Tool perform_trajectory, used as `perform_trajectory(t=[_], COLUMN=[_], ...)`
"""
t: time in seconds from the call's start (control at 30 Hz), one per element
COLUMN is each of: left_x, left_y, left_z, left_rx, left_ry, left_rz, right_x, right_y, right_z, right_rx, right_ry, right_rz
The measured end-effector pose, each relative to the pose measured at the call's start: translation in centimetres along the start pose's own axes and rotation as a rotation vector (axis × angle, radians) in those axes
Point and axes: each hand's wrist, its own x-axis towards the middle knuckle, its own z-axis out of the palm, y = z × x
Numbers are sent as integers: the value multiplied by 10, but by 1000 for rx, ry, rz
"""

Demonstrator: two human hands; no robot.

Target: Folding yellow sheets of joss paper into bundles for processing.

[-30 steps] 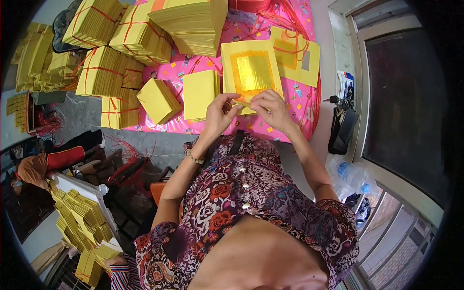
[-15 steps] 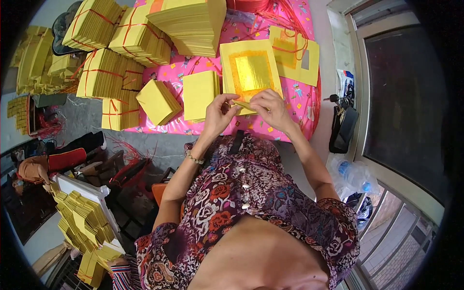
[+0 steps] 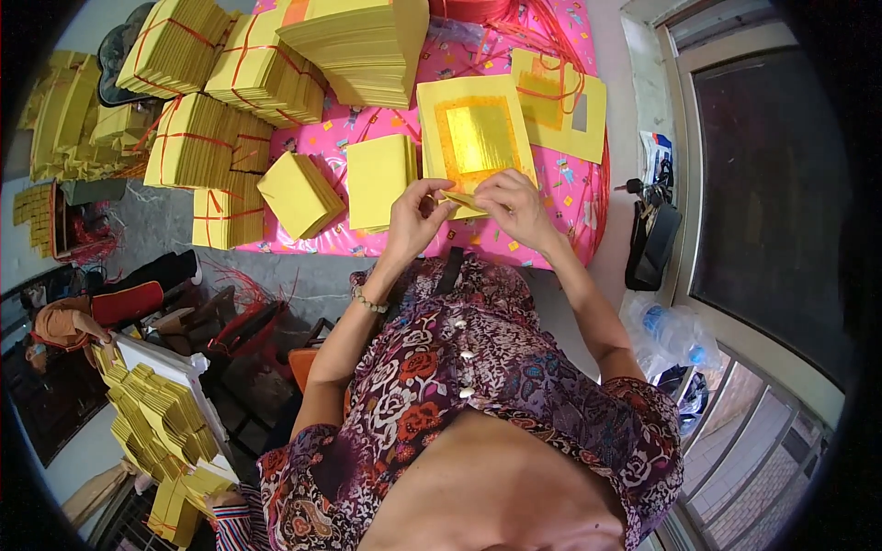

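Flat on the pink patterned tablecloth in front of me lies a sheet of yellow paper (image 3: 477,138) with an orange-edged gold foil rectangle. My left hand (image 3: 419,217) pinches the sheet's near edge between thumb and fingers. A short way to its right, my right hand (image 3: 516,209) is also closed on that near edge, which looks lifted or folded up between the two hands. A squared pile of yellow paper (image 3: 380,182) sits just left of the sheet. Beyond that, a slanted pile of yellow paper (image 3: 299,195) leans out of line.
Bundles of yellow paper (image 3: 188,138) tied with red string are stacked at the left, and a tall stack (image 3: 363,55) stands behind. More sheets (image 3: 570,115) and red strings (image 3: 551,37) lie at the right. Another person's striped sleeve (image 3: 234,523) shows at lower left beside paper piles.
My two hands keep their grip on the sheet's near edge with hardly any movement. At the far left, another person's arm has shifted slightly over the paper piles.
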Motion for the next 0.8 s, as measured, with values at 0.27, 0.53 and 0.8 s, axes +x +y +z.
perform_trajectory(t=[0.27, 0.53, 0.8], left_x=[0, 31, 51], left_y=[32, 42, 51], left_z=[-13, -18, -9], left_rx=[168, 576, -233], left_ry=[-101, 82, 36], left_rz=[63, 539, 308], right_x=[1, 19, 0], right_y=[0, -33, -33], right_z=[0, -14, -4], right_rx=[-24, -250, -89], right_ry=[9, 211, 543], right_rz=[-24, -56, 171])
